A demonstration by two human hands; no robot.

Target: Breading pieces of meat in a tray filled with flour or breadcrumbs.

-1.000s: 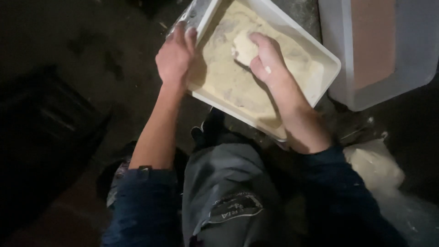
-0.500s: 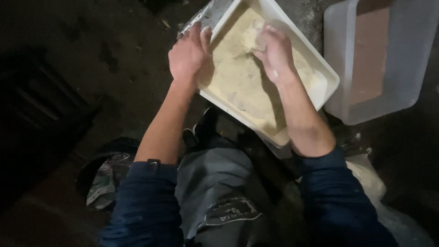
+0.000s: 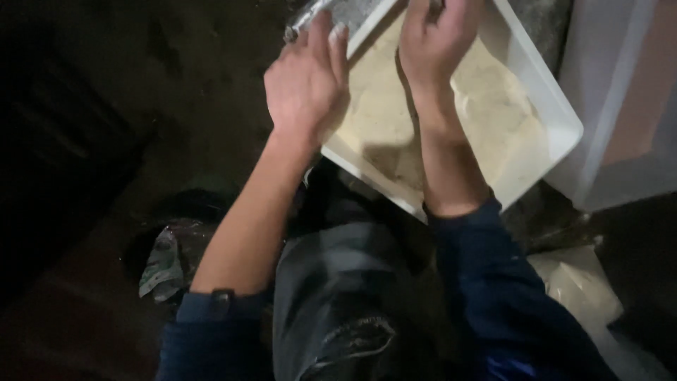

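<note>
White rectangular tray (image 3: pixel 557 120) tilted across the lap, filled with pale, floury dough (image 3: pixel 493 106) spread over most of its floor. Left hand (image 3: pixel 307 85) open, fingers together, flat against the tray's left rim near the upper corner, bracing rather than gripping. Right hand (image 3: pixel 441 39) inside the tray over the dough, fingertips cut off by the top of the view, so cannot tell whether closed on anything. Dough likely soft, sticky and easily torn, best scooped from beneath with spread fingers; tray probably light, stiff plastic, smooth and a little slippery, best held by its raised rim on the long sides. Right of the tray, close beside it, a large translucent tub (image 3: pixel 620 106), leaving little room on that side. Below the tray's right corner, a pale plastic bag (image 3: pixel 578 289). Left of the tray, dark open floor (image 3: pixel 106 141) with a crumpled wrapper (image 3: pixel 162 264) well apart; freest room for moving there.
</note>
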